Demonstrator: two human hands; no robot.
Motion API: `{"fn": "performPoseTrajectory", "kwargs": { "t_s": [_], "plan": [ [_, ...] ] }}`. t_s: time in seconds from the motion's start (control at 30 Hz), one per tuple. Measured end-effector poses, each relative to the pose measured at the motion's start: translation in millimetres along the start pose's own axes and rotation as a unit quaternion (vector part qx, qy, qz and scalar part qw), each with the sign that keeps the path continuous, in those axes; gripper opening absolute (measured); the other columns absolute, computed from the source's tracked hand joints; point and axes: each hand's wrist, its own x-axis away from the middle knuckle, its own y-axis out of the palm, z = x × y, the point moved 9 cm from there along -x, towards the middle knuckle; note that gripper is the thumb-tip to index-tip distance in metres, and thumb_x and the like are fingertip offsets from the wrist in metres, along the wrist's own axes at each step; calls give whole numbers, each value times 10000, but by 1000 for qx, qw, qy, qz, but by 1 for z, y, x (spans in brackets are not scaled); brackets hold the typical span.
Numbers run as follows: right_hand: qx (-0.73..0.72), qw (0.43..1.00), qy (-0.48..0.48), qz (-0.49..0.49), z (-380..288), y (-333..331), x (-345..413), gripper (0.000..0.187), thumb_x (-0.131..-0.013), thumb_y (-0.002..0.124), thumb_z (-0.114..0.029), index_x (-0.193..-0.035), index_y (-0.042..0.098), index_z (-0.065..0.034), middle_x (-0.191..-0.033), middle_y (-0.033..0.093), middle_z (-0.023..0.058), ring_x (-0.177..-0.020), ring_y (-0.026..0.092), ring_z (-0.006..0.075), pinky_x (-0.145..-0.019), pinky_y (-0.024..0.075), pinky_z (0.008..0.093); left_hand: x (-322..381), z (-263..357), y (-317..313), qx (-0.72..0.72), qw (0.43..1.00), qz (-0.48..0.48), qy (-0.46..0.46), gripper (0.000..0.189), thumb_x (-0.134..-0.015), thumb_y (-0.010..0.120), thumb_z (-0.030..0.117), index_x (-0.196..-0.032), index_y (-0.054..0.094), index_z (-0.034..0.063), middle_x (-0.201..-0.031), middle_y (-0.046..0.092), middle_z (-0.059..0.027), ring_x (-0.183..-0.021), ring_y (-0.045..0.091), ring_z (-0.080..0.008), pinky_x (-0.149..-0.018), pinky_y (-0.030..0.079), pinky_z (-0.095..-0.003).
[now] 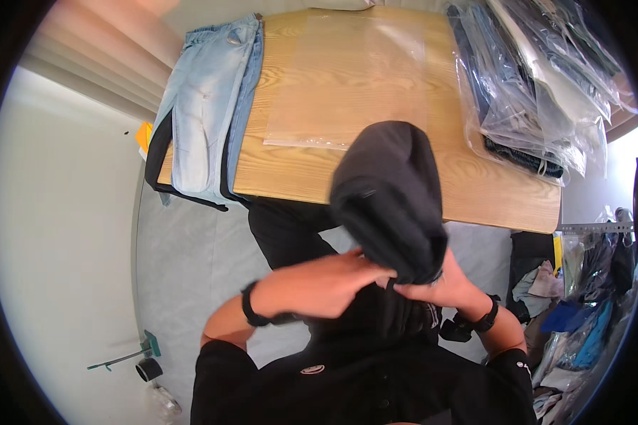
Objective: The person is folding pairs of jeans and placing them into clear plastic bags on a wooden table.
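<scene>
A dark, folded or bunched garment (391, 196) is held up in front of my body, over the near edge of the wooden table (505, 204). My left hand (324, 287) reaches in from the left and pinches the garment's lower end. From the right, my right hand (441, 284) grips the same end, its fingers partly behind the cloth. The fingertips of both hands nearly meet there. Beyond the garment, a flat clear plastic bag (345, 90) lies on the table. Light blue jeans (202, 106) lie at the table's left end, over other blue and black trousers.
Clothes in clear plastic bags (542, 90) are piled at the table's right end. At the lower right stand a perforated metal rack (595, 227) and more bagged clothes (579, 329). A green-headed tool (150, 344) and a roll of tape (149, 369) are at the lower left.
</scene>
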Motion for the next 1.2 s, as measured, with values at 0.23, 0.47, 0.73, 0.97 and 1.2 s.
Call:
{"fn": "performPoseTrajectory", "kwargs": {
  "t_s": [0.23, 0.47, 0.73, 0.97, 1.2],
  "plan": [
    [31, 999, -3, 23, 21, -15, 22, 723, -611, 781, -134, -1229, 437, 14, -1119, 583, 136, -1066, 543, 218, -949, 397, 339, 2, -91, -142, -396, 891, 198, -98, 292, -727, 547, -17, -1006, 584, 61, -950, 597, -114, -923, 556, -336, -767, 468, -387],
    [11, 996, -33, -77, 16, 9, 24, 728, -601, 746, -152, -1242, 443, 15, -1127, 576, 154, -1044, 563, 254, -935, 409, 339, -1, -121, -134, -456, 878, 133, -65, 224, -785, 612, 96, -1007, 618, 70, -952, 639, -98, -867, 611, -290, -719, 504, -362],
    [103, 983, -90, -125, -7, 15, 11, 795, -554, 740, -180, -1266, 433, -4, -1152, 556, 190, -1069, 552, 360, -910, 442, 376, -12, -78, -130, -424, 887, 112, -144, 216, -793, 587, 83, -1006, 619, 57, -929, 637, -100, -847, 618, -273, -704, 505, -337],
    [107, 981, -74, -142, -13, 8, 12, 808, -555, 751, -167, -1277, 427, -6, -1168, 554, 190, -1069, 556, 351, -906, 444, 376, -20, -32, -117, -430, 894, 125, -26, 444, -749, 584, 67, -1190, 537, 46, -1071, 588, -100, -935, 578, -272, -771, 487, -342],
    [73, 987, -69, -126, -7, 3, 11, 819, -572, 755, -165, -1294, 405, -3, -1138, 581, 186, -1058, 566, 357, -907, 443, 368, -17, -26, -116, -438, 884, 146, -70, 534, -748, 567, 2, -1273, 481, 45, -1201, 529, -111, -980, 551, -301, -799, 473, -354]
  ]
}}
